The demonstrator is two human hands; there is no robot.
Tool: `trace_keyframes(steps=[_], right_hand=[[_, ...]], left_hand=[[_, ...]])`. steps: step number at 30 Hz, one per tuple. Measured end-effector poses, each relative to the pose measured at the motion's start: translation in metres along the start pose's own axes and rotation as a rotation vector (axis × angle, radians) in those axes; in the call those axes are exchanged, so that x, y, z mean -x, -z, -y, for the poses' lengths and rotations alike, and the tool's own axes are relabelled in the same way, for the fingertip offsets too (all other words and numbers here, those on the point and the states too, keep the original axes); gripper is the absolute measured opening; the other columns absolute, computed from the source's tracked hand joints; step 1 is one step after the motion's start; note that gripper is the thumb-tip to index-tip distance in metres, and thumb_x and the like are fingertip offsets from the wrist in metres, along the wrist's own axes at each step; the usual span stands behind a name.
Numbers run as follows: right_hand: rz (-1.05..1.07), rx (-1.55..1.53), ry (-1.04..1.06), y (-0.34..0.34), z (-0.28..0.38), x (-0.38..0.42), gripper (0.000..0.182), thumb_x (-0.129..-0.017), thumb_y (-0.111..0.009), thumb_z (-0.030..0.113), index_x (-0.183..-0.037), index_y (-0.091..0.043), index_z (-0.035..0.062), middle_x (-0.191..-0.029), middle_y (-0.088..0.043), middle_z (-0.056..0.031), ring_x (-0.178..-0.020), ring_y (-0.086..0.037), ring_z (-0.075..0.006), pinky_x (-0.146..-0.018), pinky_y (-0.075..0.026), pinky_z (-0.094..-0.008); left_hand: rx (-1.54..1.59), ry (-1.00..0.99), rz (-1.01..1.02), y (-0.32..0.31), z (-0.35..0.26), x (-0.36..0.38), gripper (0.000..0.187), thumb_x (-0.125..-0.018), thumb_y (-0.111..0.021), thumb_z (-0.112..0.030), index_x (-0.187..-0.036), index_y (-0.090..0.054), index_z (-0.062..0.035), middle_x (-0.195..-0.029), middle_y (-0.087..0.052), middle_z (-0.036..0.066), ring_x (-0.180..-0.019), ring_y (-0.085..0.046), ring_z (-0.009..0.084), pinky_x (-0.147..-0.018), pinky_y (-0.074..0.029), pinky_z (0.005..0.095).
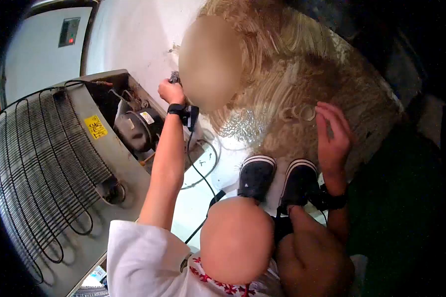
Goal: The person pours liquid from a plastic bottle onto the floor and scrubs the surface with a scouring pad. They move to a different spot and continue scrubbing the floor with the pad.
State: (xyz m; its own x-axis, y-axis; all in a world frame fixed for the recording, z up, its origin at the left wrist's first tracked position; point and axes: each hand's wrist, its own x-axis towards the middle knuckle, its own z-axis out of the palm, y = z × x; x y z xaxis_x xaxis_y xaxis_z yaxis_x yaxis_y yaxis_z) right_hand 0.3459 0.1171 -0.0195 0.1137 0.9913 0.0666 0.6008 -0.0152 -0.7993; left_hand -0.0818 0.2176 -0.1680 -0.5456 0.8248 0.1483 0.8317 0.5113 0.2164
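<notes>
At the wall, my left hand (170, 92) is closed around a small dark grey, rough-looking pad (174, 76), which sticks out past the fingers. A dark band with a small box (187, 116) circles that wrist, and a cord hangs from it. My right hand (334, 136) reaches over the brown, wet floor (302, 64), fingers stretched and thumb apart. Its fingertips are right at pale ring shapes (306, 113) on the floor. White foam (248, 123) lies between the hands, and a blurred oval hides part of the scene beside my left hand.
On the left stands the back of a refrigerator with black condenser coils (44, 178), a compressor (135, 131) and a yellow label (95, 127). A thin cable (199, 171) runs past my dark shoes (257, 175). A grey door (44, 54) is at upper left.
</notes>
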Motion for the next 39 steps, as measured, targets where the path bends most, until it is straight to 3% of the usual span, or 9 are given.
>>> trace_keyframes(steps=[7,10,12,16,17,25,29,33,39], right_hand=[[0.013,-0.01,-0.005,0.002,-0.001,0.001,0.013,-0.085,-0.06,0.005,-0.097,-0.065,0.0018,-0.105,-0.065,-0.0114,-0.099,-0.061,-0.027,-0.088,-0.047,-0.0343],[0.033,-0.016,-0.008,0.001,0.002,0.005,0.013,-0.085,-0.06,0.005,-0.097,-0.065,0.0017,-0.105,-0.065,-0.0115,-0.098,-0.061,-0.0271,-0.088,-0.047,-0.0343],[0.031,-0.029,0.004,-0.003,0.003,0.003,0.012,-0.085,-0.059,0.005,-0.096,-0.065,0.0016,-0.105,-0.064,-0.0114,-0.098,-0.061,-0.0272,-0.087,-0.047,-0.0342],[0.048,-0.017,0.018,-0.006,0.011,-0.001,0.013,-0.085,-0.06,0.005,-0.096,-0.064,0.0018,-0.105,-0.064,-0.0112,-0.098,-0.061,-0.0278,-0.088,-0.047,-0.0345],[0.047,-0.022,0.022,-0.007,0.013,-0.001,0.013,-0.085,-0.06,0.005,-0.096,-0.064,0.002,-0.105,-0.064,-0.0112,-0.098,-0.061,-0.0279,-0.088,-0.047,-0.0345],[0.047,-0.011,0.013,-0.006,0.001,0.004,0.013,-0.085,-0.06,0.005,-0.097,-0.064,0.0021,-0.105,-0.064,-0.0112,-0.098,-0.061,-0.0279,-0.087,-0.047,-0.0346],[0.008,-0.033,-0.001,-0.003,0.005,0.001,0.013,-0.085,-0.06,0.005,-0.096,-0.065,0.0021,-0.105,-0.064,-0.0112,-0.098,-0.061,-0.0277,-0.087,-0.047,-0.0346],[0.035,0.007,0.018,-0.004,0.008,-0.001,0.012,-0.085,-0.06,0.004,-0.096,-0.065,0.0017,-0.104,-0.064,-0.0113,-0.098,-0.061,-0.0274,-0.087,-0.047,-0.0345],[0.001,-0.018,0.003,-0.003,-0.001,0.003,0.013,-0.084,-0.061,0.004,-0.096,-0.065,0.0022,-0.104,-0.064,-0.0112,-0.097,-0.061,-0.028,-0.087,-0.048,-0.0345]], left_hand=[[0.088,0.031,0.056,0.018,-0.001,0.088,0.025,-0.066,-0.056,-0.002,-0.087,-0.068,0.0013,-0.081,-0.064,0.026,-0.079,-0.062,0.0432,-0.077,-0.047,0.0471],[-0.02,-0.099,0.003,-0.006,0.018,0.046,0.023,-0.067,-0.056,-0.002,-0.086,-0.068,0.0021,-0.081,-0.064,0.026,-0.078,-0.062,0.0422,-0.075,-0.048,0.0467],[0.098,-0.024,0.04,0.022,-0.025,0.031,0.015,-0.068,-0.056,-0.002,-0.078,-0.065,0.0045,-0.074,-0.063,0.024,-0.073,-0.061,0.0425,-0.068,-0.047,0.0493],[0.098,-0.198,-0.095,0.006,-0.011,0.068,0.011,-0.066,-0.055,-0.001,-0.072,-0.063,0.0033,-0.073,-0.061,0.025,-0.072,-0.059,0.0431,-0.068,-0.045,0.0513],[0.12,-0.084,-0.021,0.014,-0.018,0.085,0.012,-0.065,-0.054,-0.001,-0.072,-0.063,0.0026,-0.075,-0.061,0.026,-0.073,-0.058,0.0434,-0.071,-0.044,0.0518],[0.071,-0.015,0.059,0.016,-0.026,0.023,0.016,-0.068,-0.054,0.0,-0.078,-0.065,0.0025,-0.076,-0.062,0.026,-0.076,-0.061,0.0436,-0.07,-0.048,0.047],[0.112,-0.088,-0.027,0.014,-0.005,0.087,0.02,-0.065,-0.054,0.0,-0.08,-0.066,0.0023,-0.074,-0.061,0.027,-0.075,-0.059,0.0452,-0.071,-0.048,0.0485],[-0.063,-0.214,0.064,0.01,-0.006,0.051,0.022,-0.065,-0.056,0.0,-0.083,-0.067,0.0023,-0.074,-0.062,0.026,-0.075,-0.061,0.0433,-0.071,-0.048,0.0489],[0.043,-0.104,0.097,0.013,-0.032,0.031,0.023,-0.066,-0.056,0.0,-0.086,-0.068,0.0006,-0.078,-0.064,0.023,-0.076,-0.062,0.0411,-0.072,-0.049,0.0483]])
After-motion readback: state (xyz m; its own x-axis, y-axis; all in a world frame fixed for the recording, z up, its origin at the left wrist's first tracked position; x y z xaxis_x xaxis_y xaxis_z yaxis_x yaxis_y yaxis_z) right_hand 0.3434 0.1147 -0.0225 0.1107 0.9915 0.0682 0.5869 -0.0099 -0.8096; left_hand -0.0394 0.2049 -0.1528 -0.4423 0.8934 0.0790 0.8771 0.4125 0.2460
